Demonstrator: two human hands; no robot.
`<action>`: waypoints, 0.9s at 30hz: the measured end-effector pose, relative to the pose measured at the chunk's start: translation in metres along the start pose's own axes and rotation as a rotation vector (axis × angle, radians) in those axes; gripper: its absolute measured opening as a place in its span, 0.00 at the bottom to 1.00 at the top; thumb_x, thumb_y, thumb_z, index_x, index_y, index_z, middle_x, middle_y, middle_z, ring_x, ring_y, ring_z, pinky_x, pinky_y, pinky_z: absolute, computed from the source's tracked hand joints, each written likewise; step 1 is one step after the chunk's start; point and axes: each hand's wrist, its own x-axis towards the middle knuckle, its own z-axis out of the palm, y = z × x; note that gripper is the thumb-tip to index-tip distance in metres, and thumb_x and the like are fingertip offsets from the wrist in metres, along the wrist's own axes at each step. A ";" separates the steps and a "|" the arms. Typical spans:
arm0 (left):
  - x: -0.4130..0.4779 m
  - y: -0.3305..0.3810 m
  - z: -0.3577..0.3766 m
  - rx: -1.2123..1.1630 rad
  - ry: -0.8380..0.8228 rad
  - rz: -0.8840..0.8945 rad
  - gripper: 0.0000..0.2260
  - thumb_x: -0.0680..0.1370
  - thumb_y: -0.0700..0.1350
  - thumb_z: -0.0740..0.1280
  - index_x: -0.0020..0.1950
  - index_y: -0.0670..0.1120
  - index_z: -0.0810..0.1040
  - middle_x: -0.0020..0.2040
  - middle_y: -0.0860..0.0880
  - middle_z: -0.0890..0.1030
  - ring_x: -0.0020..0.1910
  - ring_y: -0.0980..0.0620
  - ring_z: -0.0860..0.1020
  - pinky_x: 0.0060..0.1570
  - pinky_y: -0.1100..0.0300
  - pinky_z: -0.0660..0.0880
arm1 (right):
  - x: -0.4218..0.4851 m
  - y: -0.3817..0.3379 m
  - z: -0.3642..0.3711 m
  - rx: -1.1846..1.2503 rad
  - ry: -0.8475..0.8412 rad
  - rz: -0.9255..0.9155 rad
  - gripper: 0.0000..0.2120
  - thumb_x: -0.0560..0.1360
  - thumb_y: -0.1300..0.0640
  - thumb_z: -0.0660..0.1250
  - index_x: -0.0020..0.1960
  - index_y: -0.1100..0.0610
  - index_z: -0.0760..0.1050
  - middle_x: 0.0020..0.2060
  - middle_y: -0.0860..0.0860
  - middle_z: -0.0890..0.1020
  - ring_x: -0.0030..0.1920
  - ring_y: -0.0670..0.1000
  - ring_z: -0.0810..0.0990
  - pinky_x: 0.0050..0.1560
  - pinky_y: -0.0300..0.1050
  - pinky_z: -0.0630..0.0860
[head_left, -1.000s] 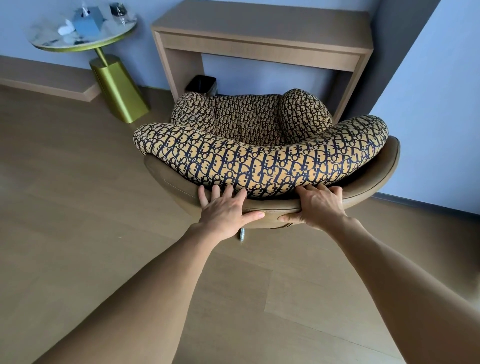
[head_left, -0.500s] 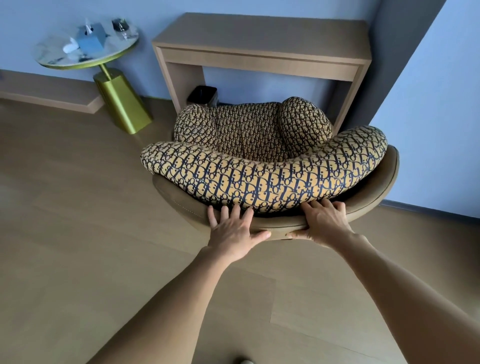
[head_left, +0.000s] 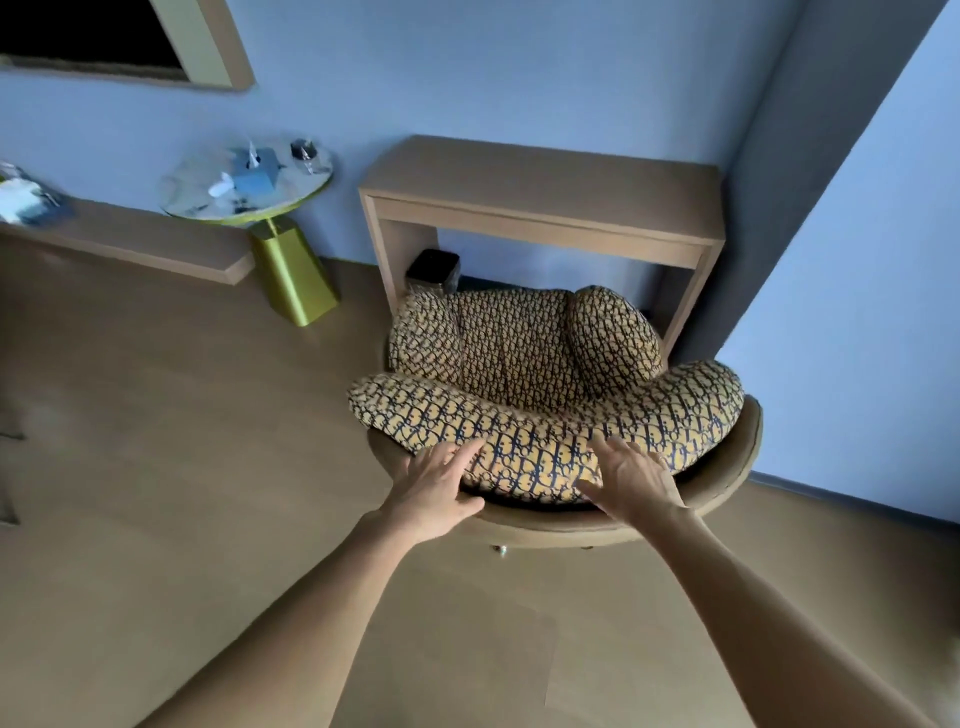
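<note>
A low round armchair with a tan shell (head_left: 727, 467) and yellow-and-navy patterned cushions (head_left: 519, 358) stands facing a wooden desk (head_left: 540, 202), its seat partly under the desk. My left hand (head_left: 434, 486) lies with straight fingers on the back rim of the shell and the back cushion (head_left: 691, 410). My right hand (head_left: 631, 480) has spread fingers over the same cushion near the rim; whether it touches is unclear.
A round marble side table (head_left: 208, 200) on a gold base (head_left: 293, 280) stands left of the desk, with a blue tissue box (head_left: 254, 174) on it. A black bin (head_left: 434, 270) sits under the desk. A low wooden ledge (head_left: 130, 244) runs along the left wall. Wooden floor around.
The chair has moved away from me toward the desk. Both hands have loosened from the back rim, the fingers now straighter. The view has tilted up and shows more wall.
</note>
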 end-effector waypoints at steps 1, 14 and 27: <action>0.000 -0.005 -0.019 0.000 0.047 -0.004 0.35 0.78 0.59 0.66 0.79 0.61 0.51 0.75 0.48 0.64 0.73 0.46 0.63 0.73 0.41 0.59 | 0.006 -0.013 -0.014 0.010 0.025 -0.004 0.26 0.76 0.38 0.66 0.67 0.50 0.66 0.60 0.50 0.77 0.60 0.51 0.76 0.67 0.56 0.71; 0.037 -0.126 -0.218 0.023 0.494 0.017 0.38 0.75 0.64 0.65 0.80 0.60 0.49 0.81 0.46 0.55 0.79 0.42 0.55 0.76 0.36 0.51 | 0.096 -0.207 -0.163 0.036 0.354 0.002 0.42 0.76 0.29 0.55 0.81 0.50 0.47 0.81 0.50 0.54 0.80 0.53 0.49 0.77 0.64 0.53; 0.059 -0.330 -0.281 0.033 0.298 0.078 0.39 0.75 0.60 0.68 0.80 0.59 0.51 0.80 0.47 0.58 0.78 0.44 0.57 0.74 0.38 0.56 | 0.154 -0.389 -0.147 -0.013 0.303 0.148 0.42 0.75 0.34 0.63 0.80 0.48 0.49 0.80 0.51 0.56 0.80 0.54 0.51 0.77 0.66 0.51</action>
